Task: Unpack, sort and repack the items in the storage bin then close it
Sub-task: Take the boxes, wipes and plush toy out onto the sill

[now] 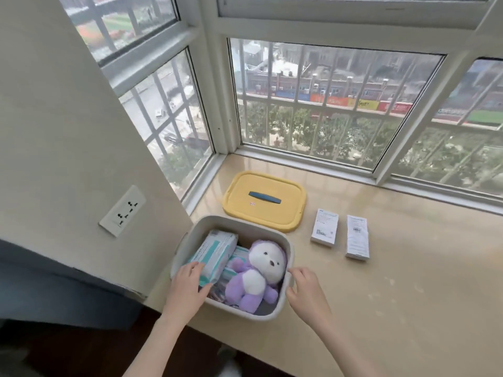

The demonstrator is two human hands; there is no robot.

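A grey storage bin stands open on the beige windowsill. Inside lie a purple and white plush bear and a teal and white packet of masks, with more packets half hidden beneath. My left hand grips the near end of the teal packet, thumb under it. My right hand hovers at the bin's right rim with relaxed fingers, holding nothing. The yellow lid with a blue handle lies flat behind the bin. Two white boxes lie on the sill to the right.
The windowsill stretches to the right. Barred windows close the back and left sides. A wall with a socket plate stands left of the bin. Dark floor lies below the sill's near edge.
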